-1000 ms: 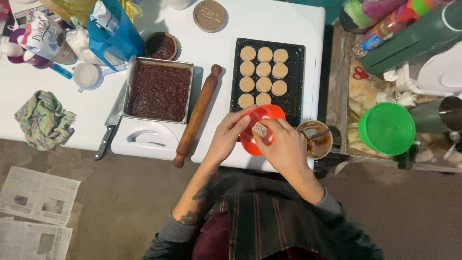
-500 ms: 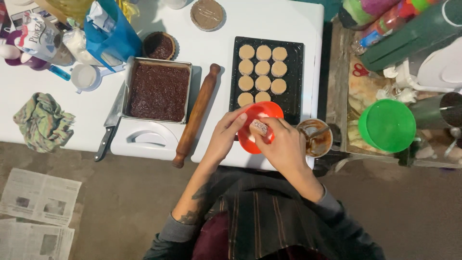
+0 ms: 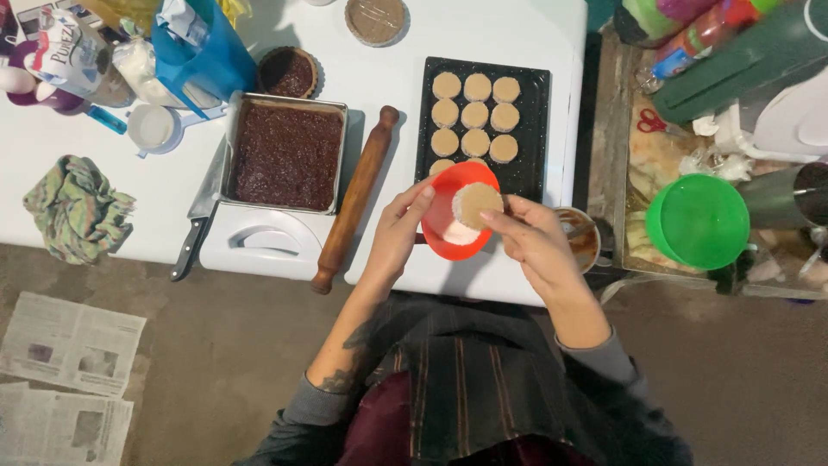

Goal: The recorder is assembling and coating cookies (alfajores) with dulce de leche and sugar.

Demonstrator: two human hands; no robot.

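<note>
At the near edge of the white desk (image 3: 535,52), the left hand (image 3: 398,235) curls around the left rim of a small orange bowl (image 3: 459,211), while the right hand (image 3: 533,246) pinches a round, pale dough disc (image 3: 479,204) over the bowl's mouth. The disc hides part of the white powder inside, and the bowl covers the nearest rows of the black baking tray (image 3: 526,112), so how many discs lie there cannot be counted in full. A wooden rolling pin (image 3: 356,198) lies aslant just left of the tray, beside a metal pan of dark filling (image 3: 287,155). A knife (image 3: 197,226) shows its handle only partly, its blade tucked along the pan's left side. A brown-stained cup (image 3: 580,237) sits half hidden behind the right hand at the desk's near right corner. A crumpled cloth (image 3: 78,207) rests near the left edge.
</note>
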